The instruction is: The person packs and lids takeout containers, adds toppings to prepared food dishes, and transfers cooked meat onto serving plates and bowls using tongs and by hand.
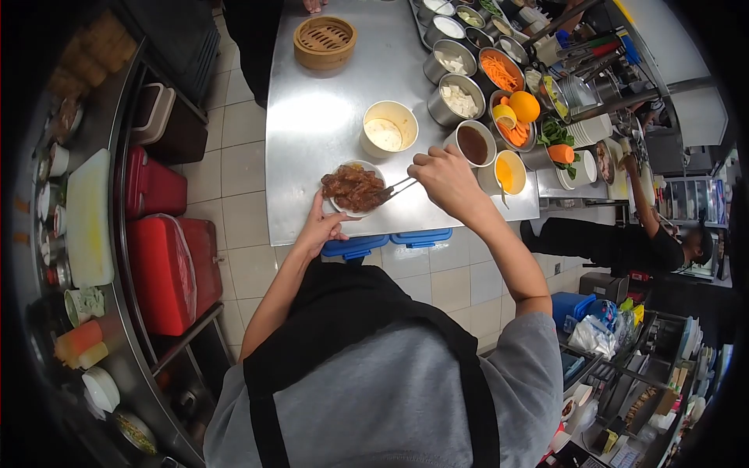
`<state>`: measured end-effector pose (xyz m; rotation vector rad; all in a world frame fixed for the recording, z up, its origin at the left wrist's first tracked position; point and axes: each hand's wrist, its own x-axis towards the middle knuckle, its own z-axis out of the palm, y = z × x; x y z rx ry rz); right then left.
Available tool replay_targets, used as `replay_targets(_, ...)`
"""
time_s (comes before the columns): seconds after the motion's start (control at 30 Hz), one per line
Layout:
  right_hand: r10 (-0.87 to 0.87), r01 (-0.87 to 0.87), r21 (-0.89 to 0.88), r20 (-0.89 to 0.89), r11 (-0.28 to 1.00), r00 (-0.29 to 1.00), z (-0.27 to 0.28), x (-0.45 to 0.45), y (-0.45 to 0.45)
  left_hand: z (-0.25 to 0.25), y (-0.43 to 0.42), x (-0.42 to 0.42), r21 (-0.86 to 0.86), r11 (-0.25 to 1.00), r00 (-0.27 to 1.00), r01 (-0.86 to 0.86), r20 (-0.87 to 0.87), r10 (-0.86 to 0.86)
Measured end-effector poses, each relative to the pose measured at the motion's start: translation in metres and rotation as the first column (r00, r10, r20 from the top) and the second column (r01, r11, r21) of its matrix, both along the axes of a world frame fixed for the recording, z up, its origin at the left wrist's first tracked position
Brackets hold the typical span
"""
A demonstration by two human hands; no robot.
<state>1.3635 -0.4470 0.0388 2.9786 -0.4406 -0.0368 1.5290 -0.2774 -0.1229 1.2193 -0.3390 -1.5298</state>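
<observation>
A small white dish (377, 169) heaped with glossy, reddish-brown braised pieces of food (351, 187) is at the near side of the steel table. My left hand (317, 228) grips the dish's near-left rim, thumb and fingers along its edge. My right hand (446, 179) is closed around the handle end of metal tongs (400, 186), whose tips touch the right side of the pile. Just beyond the dish is a round tub (388, 129) with a creamy white content. A tub of dark brown sauce (473, 145) stands close beyond my right hand.
A tub of yellow liquid (511, 171) with a spoon stands at the right. Metal containers of shredded carrot (500, 70) and white pieces (459, 100) line the table's right side. A bamboo steamer (324, 43) sits farther back. Other people stand at the far end and right.
</observation>
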Motion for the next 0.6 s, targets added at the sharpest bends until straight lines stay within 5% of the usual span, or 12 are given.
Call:
replay_targets(0.5,0.009,-0.008,-0.02,0.03,1.0,1.0,-0.006,-0.006,-0.003,0.002,-0.001,-0.003,0.004,0.998,0.998,-0.055,-0.006,0.055)
replay_targets(0.6,-0.069,0.062,0.084,0.073,0.994,0.995,0.016,-0.022,-0.01,0.001,-0.003,-0.006,0.025,0.996,0.997,-0.08,0.012,0.08)
